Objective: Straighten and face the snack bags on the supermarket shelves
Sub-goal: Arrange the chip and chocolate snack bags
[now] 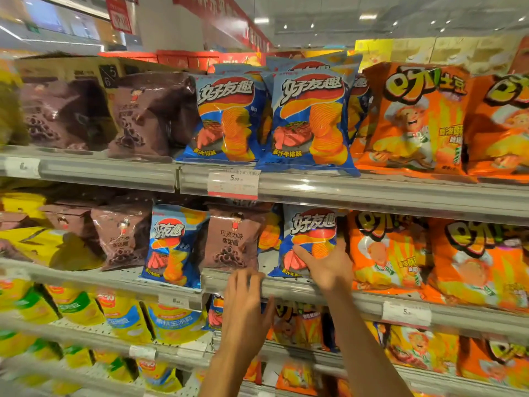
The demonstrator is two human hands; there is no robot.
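Both bare arms reach up, left hand (244, 299) fingers spread (blurred), right hand (325, 266) splayed flat.

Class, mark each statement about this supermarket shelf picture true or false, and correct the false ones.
1. The right hand touches a blue bag. True.
2. The left hand grips a brown bag. False: it is at the shelf rail, holding nothing.
3. Orange bags stand right of that blue bag. True.
4. The top shelf holds only blue bags. False: brown and orange ones too.
5. A price tag hangs on the upper rail. True.
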